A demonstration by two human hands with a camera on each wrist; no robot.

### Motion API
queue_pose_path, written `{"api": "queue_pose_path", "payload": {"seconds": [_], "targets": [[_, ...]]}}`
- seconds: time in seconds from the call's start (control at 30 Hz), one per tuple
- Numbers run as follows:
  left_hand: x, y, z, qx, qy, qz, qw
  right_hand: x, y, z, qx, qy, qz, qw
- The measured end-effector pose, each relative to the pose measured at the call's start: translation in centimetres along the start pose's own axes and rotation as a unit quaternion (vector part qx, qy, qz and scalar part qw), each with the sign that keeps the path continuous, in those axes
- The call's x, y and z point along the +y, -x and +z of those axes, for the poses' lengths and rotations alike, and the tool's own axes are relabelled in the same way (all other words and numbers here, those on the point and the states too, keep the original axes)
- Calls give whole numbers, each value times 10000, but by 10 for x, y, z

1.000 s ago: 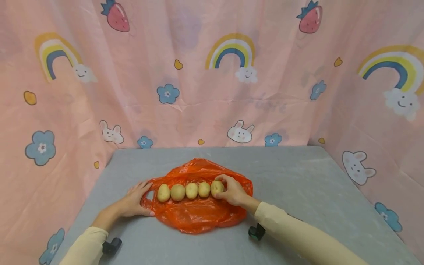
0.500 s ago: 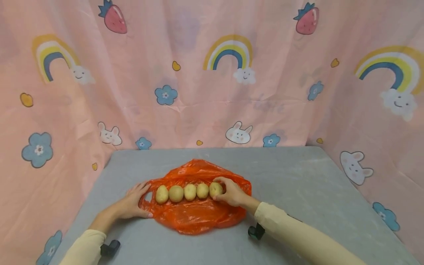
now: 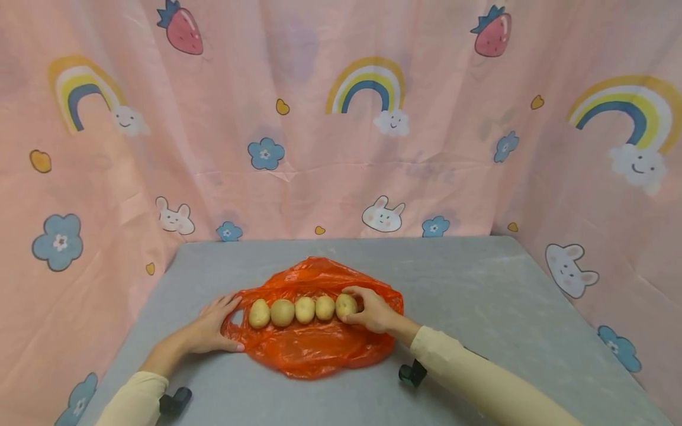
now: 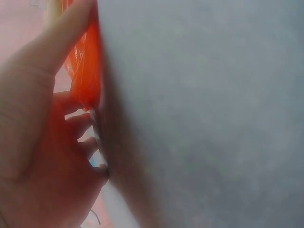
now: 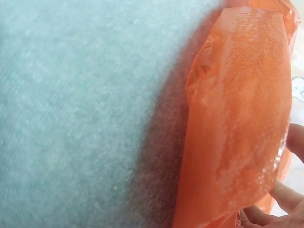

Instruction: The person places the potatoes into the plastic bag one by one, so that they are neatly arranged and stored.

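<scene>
An orange plastic bag (image 3: 319, 355) lies spread on the grey table. Several potatoes sit side by side in a row on it, from the leftmost potato (image 3: 259, 314) to the rightmost potato (image 3: 345, 306). My right hand (image 3: 375, 312) holds that rightmost potato between thumb and fingers. At the bag's left end, by an opening like a handle loop, my left hand (image 3: 209, 328) rests with thumb and fingers spread along the edge. The left wrist view shows the bag's orange film (image 4: 88, 66) between thumb and fingers. In the right wrist view, the bag (image 5: 237, 118) bulges beside the fingers (image 5: 287, 197).
The grey table (image 3: 453, 284) extends around the bag on all sides. A pink curtain (image 3: 298, 195) printed with rainbows, rabbits and flowers hangs behind it and along both sides. Dark wrist cameras hang below the left sleeve (image 3: 135, 399) and right sleeve (image 3: 469, 373).
The head view has shifted slightly, so the scene sits a little further left and lower. Hands, potatoes and bag keep the same places relative to one another.
</scene>
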State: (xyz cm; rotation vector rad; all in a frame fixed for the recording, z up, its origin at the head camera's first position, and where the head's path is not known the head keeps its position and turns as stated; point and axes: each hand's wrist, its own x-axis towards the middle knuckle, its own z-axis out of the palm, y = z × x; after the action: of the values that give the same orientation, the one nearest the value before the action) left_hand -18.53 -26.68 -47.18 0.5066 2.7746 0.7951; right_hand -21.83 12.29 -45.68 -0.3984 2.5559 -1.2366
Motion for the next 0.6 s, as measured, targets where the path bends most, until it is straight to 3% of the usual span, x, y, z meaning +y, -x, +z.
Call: {"api": "queue_pose_path", "payload": {"seconds": [0.6], "targets": [[-3, 1, 0, 45, -81, -18, 10000, 2, -1, -8, -244, -314, -149, 9991]]}}
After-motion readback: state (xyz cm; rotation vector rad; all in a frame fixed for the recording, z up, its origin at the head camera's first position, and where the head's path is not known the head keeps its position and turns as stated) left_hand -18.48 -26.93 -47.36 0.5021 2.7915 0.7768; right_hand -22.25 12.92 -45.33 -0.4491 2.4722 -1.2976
